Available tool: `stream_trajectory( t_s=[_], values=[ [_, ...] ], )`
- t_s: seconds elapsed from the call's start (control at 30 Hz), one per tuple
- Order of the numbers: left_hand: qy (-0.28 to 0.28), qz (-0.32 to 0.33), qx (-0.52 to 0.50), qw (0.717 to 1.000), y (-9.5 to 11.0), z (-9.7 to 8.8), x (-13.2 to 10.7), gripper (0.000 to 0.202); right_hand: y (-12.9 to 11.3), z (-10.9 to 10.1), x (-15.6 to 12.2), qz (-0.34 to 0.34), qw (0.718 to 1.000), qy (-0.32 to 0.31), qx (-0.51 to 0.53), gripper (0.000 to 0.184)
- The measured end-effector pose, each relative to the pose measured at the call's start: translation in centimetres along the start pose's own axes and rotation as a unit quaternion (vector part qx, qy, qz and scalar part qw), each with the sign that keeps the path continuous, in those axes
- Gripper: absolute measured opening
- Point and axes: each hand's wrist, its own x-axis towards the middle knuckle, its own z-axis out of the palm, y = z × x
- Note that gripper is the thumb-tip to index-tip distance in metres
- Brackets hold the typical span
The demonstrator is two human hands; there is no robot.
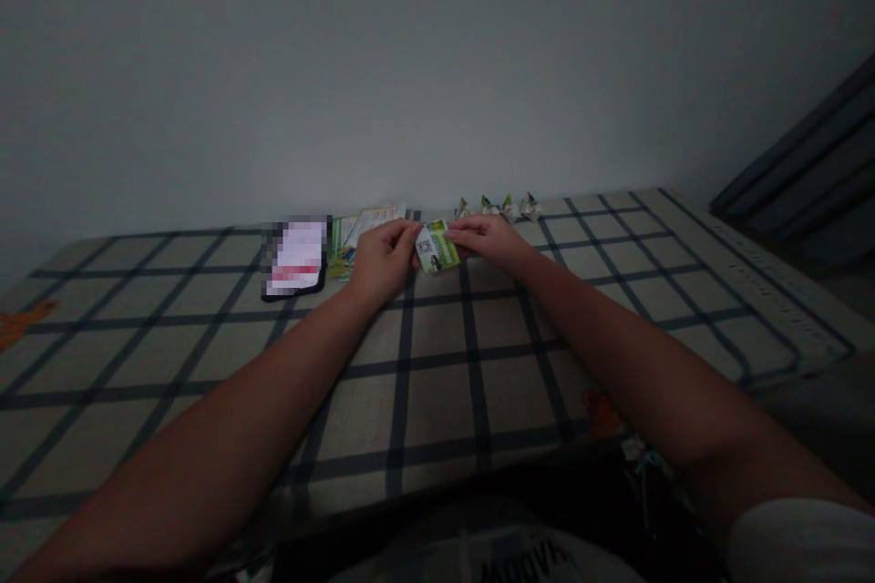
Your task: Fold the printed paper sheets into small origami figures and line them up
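Both my hands meet over the far middle of a checked cloth surface (437, 383). My left hand (383, 257) and my right hand (488, 240) each pinch an edge of a small green and white printed paper (436, 248) with a square code on it. The paper sits partly folded between the fingertips, just above the cloth. Behind my left hand lies a small pile of similar green and white leaflets (362, 230). Several small folded paper pieces (499, 207) stand in a row near the wall, beyond my right hand.
A dark-framed tablet or phone (295, 260) with a lit screen lies left of the leaflets. A plain wall (410, 64) rises right behind the surface. An orange patch (24, 323) shows at the left edge. A dark slatted object (807, 173) stands at far right.
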Motion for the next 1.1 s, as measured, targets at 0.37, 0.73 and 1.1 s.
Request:
stream_trajectory(
  t_s=[0.37,0.73,1.1],
  values=[
    [0.009,-0.019,-0.104,0.994,-0.2,0.3,0.0,0.035,-0.4,-0.6,-0.2,-0.006,0.997,-0.03,-0.065,0.02],
    [-0.066,-0.1,-0.161,0.98,-0.3,0.5,0.1,0.032,-0.5,-0.6,0.2,-0.01,0.996,0.071,-0.058,0.01],
    [-0.106,-0.112,-0.145,0.977,-0.3,0.6,0.1,0.031,-0.1,-0.7,0.3,-0.077,0.989,0.127,0.001,0.042]
  ],
)
